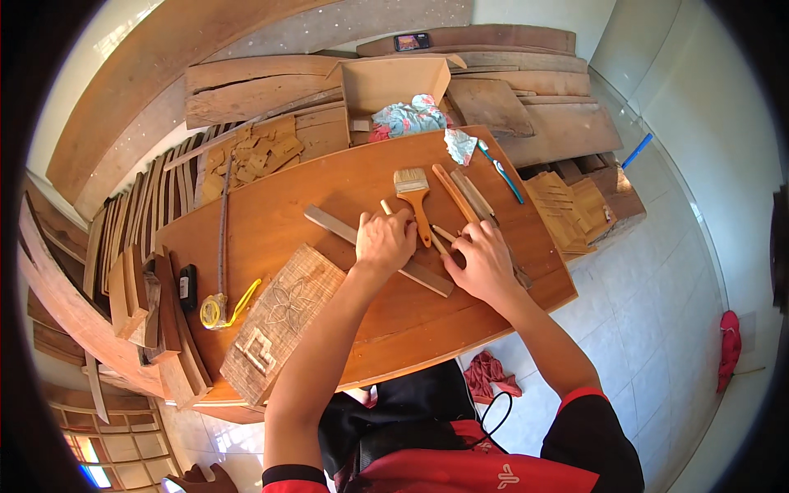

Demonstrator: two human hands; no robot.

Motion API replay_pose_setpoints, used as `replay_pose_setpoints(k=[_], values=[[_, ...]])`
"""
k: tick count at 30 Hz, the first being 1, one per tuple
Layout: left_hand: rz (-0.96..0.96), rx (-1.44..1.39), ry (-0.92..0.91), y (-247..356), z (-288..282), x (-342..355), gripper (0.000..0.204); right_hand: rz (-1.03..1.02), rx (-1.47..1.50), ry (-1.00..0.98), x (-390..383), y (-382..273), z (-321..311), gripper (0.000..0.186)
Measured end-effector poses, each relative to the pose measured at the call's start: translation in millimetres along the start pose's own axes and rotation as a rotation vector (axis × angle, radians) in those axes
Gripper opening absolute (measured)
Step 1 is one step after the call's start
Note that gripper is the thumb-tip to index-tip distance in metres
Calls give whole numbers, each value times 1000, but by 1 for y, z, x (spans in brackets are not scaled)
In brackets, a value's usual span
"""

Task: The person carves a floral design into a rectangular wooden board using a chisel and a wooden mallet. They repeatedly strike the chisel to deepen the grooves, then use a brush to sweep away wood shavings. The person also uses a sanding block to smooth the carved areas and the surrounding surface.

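Note:
My left hand [385,243] is closed over the middle of the table, with the pale end of a thin wooden stick [385,207] poking out past its fingers. Beneath it lies a long wooden strip [427,278]. My right hand [483,261] is curled, thumb and fingers around a thin pencil-like stick [442,233]; the grip is partly hidden. Between the hands rests a paintbrush [413,193] with an orange handle. Beyond my right hand are wooden-handled tools [454,193]. A carved board [289,300] with a flower outline and an angular recess lies by my left forearm.
On the wooden table [353,349] are a tape measure [214,311], its blade extended, a black object [188,287], a toothbrush [501,171] and a crumpled cloth [460,146]. Behind stand an open cardboard box [394,78] holding cloth and stacked planks [526,115]. More wood [127,287] crowds the left.

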State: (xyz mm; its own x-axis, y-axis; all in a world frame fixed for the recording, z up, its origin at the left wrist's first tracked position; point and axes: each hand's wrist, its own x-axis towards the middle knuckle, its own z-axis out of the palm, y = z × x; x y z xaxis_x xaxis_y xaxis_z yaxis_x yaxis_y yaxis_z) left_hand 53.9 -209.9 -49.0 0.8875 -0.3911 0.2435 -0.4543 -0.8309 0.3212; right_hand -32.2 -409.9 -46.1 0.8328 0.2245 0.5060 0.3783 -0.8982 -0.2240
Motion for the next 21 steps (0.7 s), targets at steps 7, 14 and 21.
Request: replay_pose_setpoints(k=[7, 14, 21], values=[[6, -129, 4, 7, -2, -6, 22, 45, -21, 83, 1, -5, -8, 18], [-6, -281, -25, -8, -28, -15, 23, 154, 174, 311, 3, 11, -49, 18], [-91, -1091, -110, 10, -73, -34, 26, 193, 837, 436, -4, -9, -72, 13]])
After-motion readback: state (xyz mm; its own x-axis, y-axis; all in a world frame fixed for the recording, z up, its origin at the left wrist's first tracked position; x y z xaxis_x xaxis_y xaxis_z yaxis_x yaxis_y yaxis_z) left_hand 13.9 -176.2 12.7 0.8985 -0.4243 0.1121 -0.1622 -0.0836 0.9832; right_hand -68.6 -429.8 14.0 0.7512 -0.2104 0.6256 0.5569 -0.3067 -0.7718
